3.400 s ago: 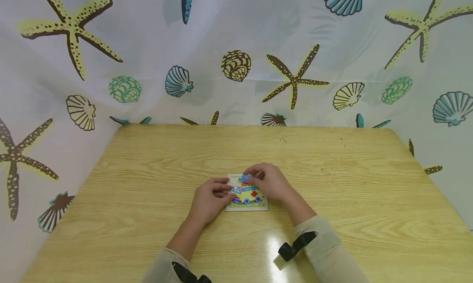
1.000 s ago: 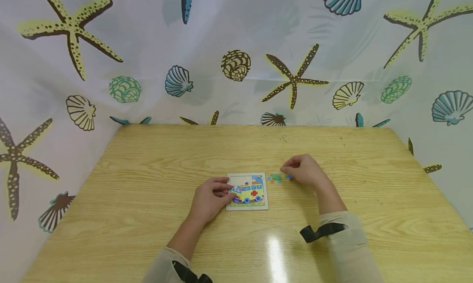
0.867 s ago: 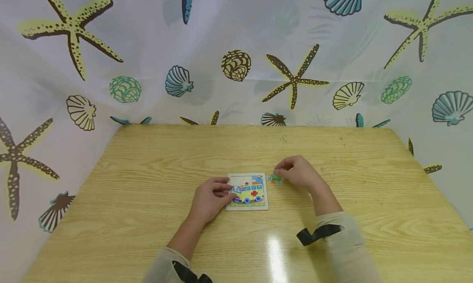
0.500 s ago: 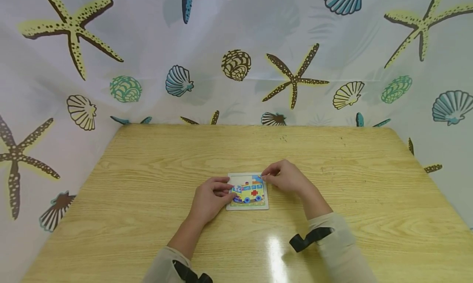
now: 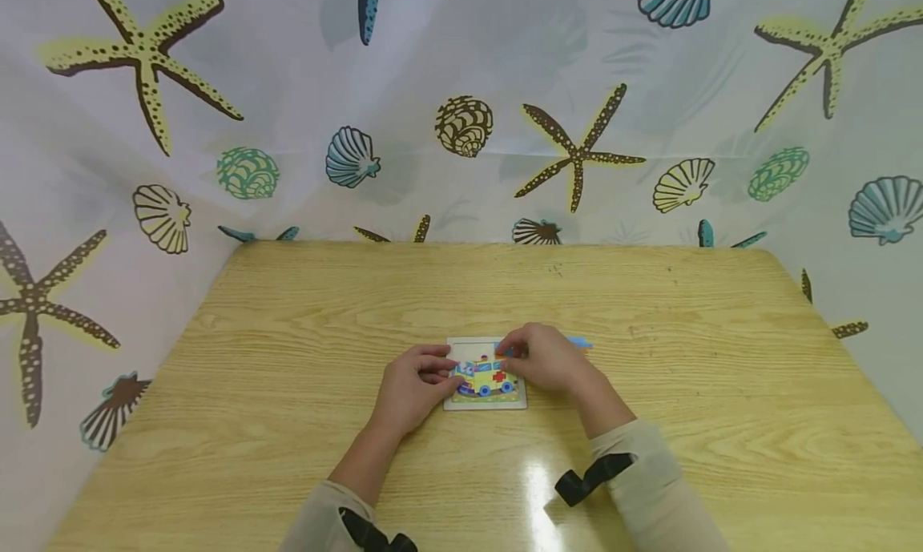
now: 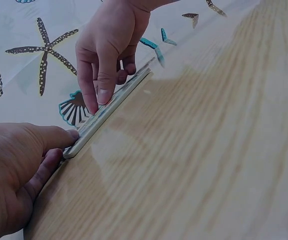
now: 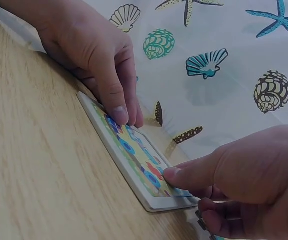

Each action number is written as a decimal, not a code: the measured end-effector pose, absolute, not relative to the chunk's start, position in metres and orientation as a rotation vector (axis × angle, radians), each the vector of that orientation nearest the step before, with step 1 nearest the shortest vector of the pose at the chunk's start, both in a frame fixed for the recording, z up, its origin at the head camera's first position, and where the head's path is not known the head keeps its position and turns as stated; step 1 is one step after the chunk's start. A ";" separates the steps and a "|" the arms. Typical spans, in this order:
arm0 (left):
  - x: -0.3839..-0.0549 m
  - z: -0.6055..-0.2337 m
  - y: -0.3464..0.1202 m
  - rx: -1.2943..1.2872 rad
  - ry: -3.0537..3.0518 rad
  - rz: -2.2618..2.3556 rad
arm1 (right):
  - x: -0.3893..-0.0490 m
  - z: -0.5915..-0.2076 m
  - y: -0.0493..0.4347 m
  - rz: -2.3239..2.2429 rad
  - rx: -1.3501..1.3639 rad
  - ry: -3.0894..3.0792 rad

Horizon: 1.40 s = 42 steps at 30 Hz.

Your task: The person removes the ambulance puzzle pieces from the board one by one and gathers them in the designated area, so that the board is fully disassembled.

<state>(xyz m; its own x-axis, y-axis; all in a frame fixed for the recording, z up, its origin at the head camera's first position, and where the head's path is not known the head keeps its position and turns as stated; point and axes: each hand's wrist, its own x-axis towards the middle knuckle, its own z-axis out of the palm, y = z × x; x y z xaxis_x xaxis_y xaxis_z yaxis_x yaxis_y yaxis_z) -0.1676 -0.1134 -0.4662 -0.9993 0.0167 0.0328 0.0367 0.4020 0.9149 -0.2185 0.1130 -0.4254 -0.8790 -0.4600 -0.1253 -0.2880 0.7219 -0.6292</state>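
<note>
A small jigsaw puzzle (image 5: 485,405) lies flat on the table in a white frame, its picture a yellow ambulance with a red cross. The upper left of its tray shows pale and bare. My left hand (image 5: 411,388) holds the frame's left edge, thumb on the picture side in the right wrist view. Over the upper right part, my right hand (image 5: 551,360) touches the puzzle with thumb and index finger, which stand slightly apart at a blue and orange corner piece. Its thumb (image 7: 172,172) rests beside the red cross. The other fingers curl beneath the palm.
A loose blue and orange puzzle piece (image 5: 580,342) lies on the table right behind my right hand. The wood-grain table (image 5: 324,296) ends at a white cloth (image 5: 404,191) printed with starfish and shells, hanging at the back and sides.
My right hand has moved left from the loose pieces right of the frame onto the puzzle's upper right. My left hand has stayed at the left edge.
</note>
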 end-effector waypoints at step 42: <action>-0.168 -0.466 -0.113 -0.047 -2.618 -1.677 | -0.232 -0.418 0.163 -1.349 -0.253 2.473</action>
